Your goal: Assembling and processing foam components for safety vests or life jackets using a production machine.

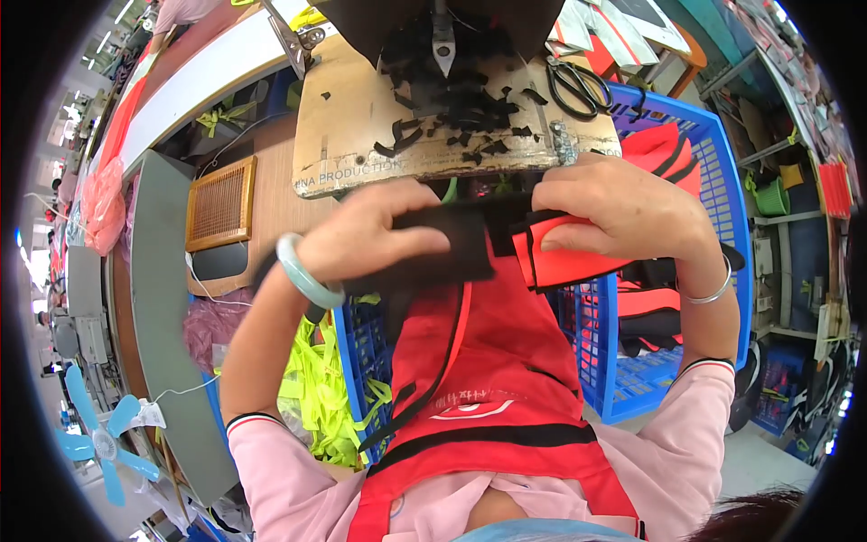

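Observation:
My left hand point(375, 239), a pale green bangle on its wrist, is closed on a wide black fabric strip point(465, 242) just in front of the machine's table edge. Motion blurs this hand and the strip a little. My right hand point(623, 206) grips a folded red-orange fabric piece point(569, 257) with black edging, thumb on top and fingers mostly behind it. The two fabrics meet between my hands, above my red apron point(492, 348); whether they are joined I cannot tell. Beyond them stands a sewing machine point(442, 50) with a worn wooden table point(348, 135).
Black scraps point(479, 113) litter the machine table. Black-handled scissors point(578, 88) lie at its right. A blue plastic crate point(713, 172) at my right holds red and black pieces point(646, 312). Neon yellow strips point(321, 397) hang at my left, near a blue fan point(107, 443).

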Demonstrator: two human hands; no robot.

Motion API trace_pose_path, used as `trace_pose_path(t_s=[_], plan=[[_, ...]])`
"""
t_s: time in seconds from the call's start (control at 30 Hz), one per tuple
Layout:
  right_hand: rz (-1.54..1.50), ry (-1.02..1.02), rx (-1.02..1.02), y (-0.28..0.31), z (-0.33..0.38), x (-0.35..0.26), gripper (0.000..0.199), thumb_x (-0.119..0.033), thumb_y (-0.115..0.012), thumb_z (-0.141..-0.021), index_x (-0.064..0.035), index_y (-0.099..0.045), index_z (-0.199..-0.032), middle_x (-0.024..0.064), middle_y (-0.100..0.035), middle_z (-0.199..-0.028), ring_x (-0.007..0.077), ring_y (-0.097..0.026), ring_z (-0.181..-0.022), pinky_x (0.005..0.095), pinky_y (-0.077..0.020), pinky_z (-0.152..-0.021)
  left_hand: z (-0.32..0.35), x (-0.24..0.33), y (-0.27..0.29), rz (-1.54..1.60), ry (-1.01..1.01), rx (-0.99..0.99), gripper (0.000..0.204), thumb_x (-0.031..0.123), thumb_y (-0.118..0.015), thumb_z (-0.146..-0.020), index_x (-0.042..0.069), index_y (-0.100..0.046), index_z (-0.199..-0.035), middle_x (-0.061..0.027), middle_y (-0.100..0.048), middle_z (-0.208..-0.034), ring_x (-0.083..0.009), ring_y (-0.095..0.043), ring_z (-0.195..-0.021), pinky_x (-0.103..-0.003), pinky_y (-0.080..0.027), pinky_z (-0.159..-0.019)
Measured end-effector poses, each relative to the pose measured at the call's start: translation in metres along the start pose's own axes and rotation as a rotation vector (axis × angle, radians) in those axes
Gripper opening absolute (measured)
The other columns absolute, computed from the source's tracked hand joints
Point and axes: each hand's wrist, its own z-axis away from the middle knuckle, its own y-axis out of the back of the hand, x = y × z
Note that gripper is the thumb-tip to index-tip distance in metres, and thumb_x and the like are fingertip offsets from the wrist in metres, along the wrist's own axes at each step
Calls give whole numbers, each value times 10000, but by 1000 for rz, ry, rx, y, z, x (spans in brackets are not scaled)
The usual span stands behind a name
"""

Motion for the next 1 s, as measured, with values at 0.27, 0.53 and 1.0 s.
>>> trace_pose_path(t_s=[0.27,0.53,1.0], plan=[[-74,-69,118,9,-38,54,366,-304,-690,-866,-7,-609,-1063,152,-644,-1009,367,-611,-899,411,-480,-772,-47,-17,65,-369,-21,-4,370,313,-699,-848,9,-692,-1058,-185,-691,-1020,-366,-643,-963,-399,-509,-841],[-271,-156,-106,41,-72,86,532,-396,-721,-867,6,-613,-1199,136,-657,-1097,224,-622,-1044,304,-473,-901,-84,-41,100,-269,196,-203,538,395,-722,-847,9,-651,-1214,-160,-702,-1093,-256,-663,-1018,-311,-483,-924],[-231,-240,-18,50,-81,94,514,-329,-772,-827,2,-643,-1199,100,-663,-1142,195,-616,-1068,281,-467,-935,-101,-74,112,-199,248,-202,620,450,-750,-811,43,-639,-1267,-130,-703,-1133,-227,-648,-1067,-292,-454,-966]])
